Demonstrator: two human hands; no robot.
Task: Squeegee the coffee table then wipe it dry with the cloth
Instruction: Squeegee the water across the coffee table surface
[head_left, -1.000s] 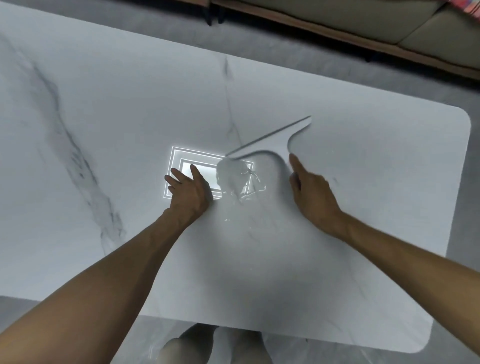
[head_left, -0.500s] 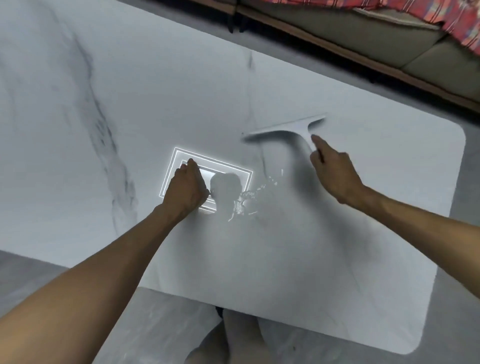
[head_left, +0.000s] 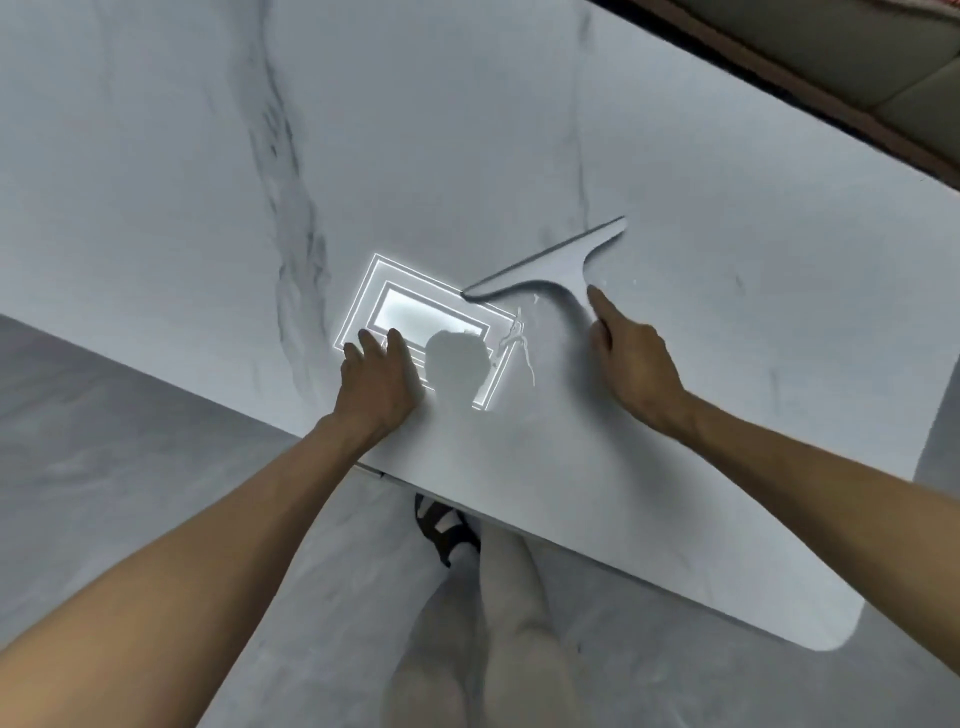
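Observation:
A pale grey squeegee (head_left: 550, 270) lies blade-down on the white marble coffee table (head_left: 467, 130), its blade slanting up to the right. My right hand (head_left: 631, 358) grips its handle, index finger stretched along it. A thin streak of water (head_left: 522, 343) glistens just below the blade's left end. My left hand (head_left: 376, 382) rests flat on the tabletop near the front edge, fingers apart, holding nothing. No cloth is in view.
A bright rectangular reflection of a ceiling light (head_left: 426, 322) shines on the table between my hands. The table's front edge (head_left: 597, 540) runs diagonally above my legs and sandalled foot (head_left: 449, 527). A sofa base (head_left: 831, 88) stands beyond the far edge.
The squeegee has been pulled back toward me and its blade tilted again. The view has shifted left and down, showing the floor and my legs. My left hand has flattened.

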